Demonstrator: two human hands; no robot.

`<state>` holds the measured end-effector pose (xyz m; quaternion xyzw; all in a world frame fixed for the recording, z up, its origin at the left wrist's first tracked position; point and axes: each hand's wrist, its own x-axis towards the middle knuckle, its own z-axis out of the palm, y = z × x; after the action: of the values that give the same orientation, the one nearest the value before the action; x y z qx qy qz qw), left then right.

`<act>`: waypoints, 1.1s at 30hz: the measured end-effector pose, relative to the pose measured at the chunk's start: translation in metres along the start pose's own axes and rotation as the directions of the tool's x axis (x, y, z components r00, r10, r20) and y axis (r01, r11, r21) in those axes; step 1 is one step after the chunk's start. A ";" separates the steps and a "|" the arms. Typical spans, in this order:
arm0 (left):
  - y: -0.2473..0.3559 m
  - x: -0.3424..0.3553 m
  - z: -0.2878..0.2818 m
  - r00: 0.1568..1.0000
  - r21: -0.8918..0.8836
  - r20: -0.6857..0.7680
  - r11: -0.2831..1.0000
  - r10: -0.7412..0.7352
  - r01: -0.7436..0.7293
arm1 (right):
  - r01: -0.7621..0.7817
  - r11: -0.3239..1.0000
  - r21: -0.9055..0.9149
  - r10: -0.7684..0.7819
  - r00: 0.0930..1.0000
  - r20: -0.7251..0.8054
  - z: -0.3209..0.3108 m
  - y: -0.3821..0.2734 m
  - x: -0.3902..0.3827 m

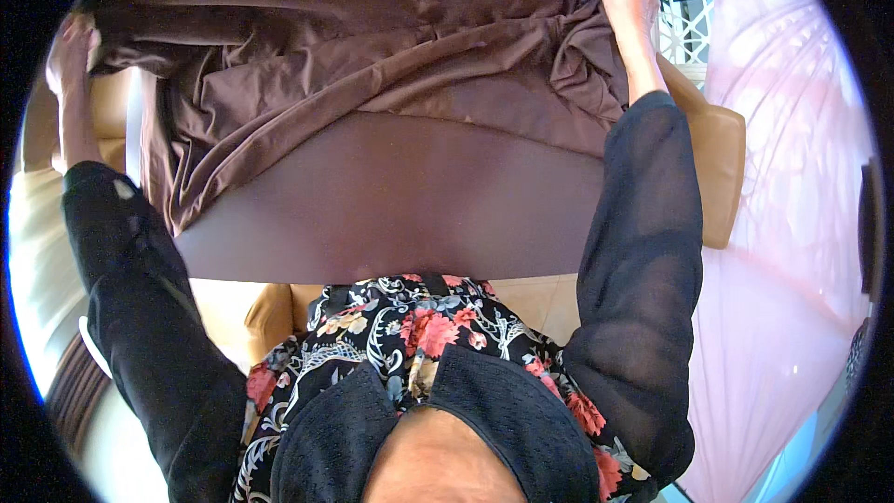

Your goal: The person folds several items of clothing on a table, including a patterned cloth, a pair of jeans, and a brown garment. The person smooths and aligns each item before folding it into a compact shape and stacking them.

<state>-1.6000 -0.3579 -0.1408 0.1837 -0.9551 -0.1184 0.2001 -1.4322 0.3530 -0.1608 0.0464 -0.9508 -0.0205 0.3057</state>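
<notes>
A large dark brown cloth (307,65), smooth and slightly shiny, stretches between my two hands across the far part of a brown table (400,196). Its near edge falls in loose folds, and a seamed strip runs down its upper middle. At the far left, my left hand (74,61) is closed at the cloth's corner, its fingertips somewhat blurred. My right hand (631,5) is raised at the far right, fingers bent and pinching the cloth's edge. Bunched folds hang just below that grip. Both arms reach well forward and wide apart.
Tan chairs stand around the table, one at its right side (717,168) and one by its near left edge (270,321). A sheer pink drape (782,186) hangs along the right. Behind it is a white lattice panel (684,23).
</notes>
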 end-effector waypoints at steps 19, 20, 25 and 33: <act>-0.026 -0.348 -0.019 0.844 -0.231 0.318 0.899 0.431 -0.372 | 0.256 0.964 0.075 -0.243 0.728 0.642 -0.001 -0.055 -0.074; -0.029 -0.350 -0.020 0.849 -0.239 0.306 0.898 0.431 -0.369 | 0.257 0.964 0.076 -0.248 0.751 0.612 -0.006 -0.050 -0.079; -0.046 -0.358 -0.025 0.869 -0.274 0.233 0.887 0.436 -0.371 | 0.201 0.977 -0.071 -0.109 0.758 0.644 -0.046 -0.012 -0.127; -0.051 -0.360 -0.031 0.868 -0.400 0.218 0.853 0.445 -0.336 | -0.073 0.990 -0.120 0.128 0.820 0.558 -0.105 -0.009 -0.218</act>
<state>-1.2651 -0.2651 -0.2504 -0.0755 -0.9549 -0.2688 0.1006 -1.1939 0.3648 -0.2030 -0.0263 -0.9977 -0.0617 0.0136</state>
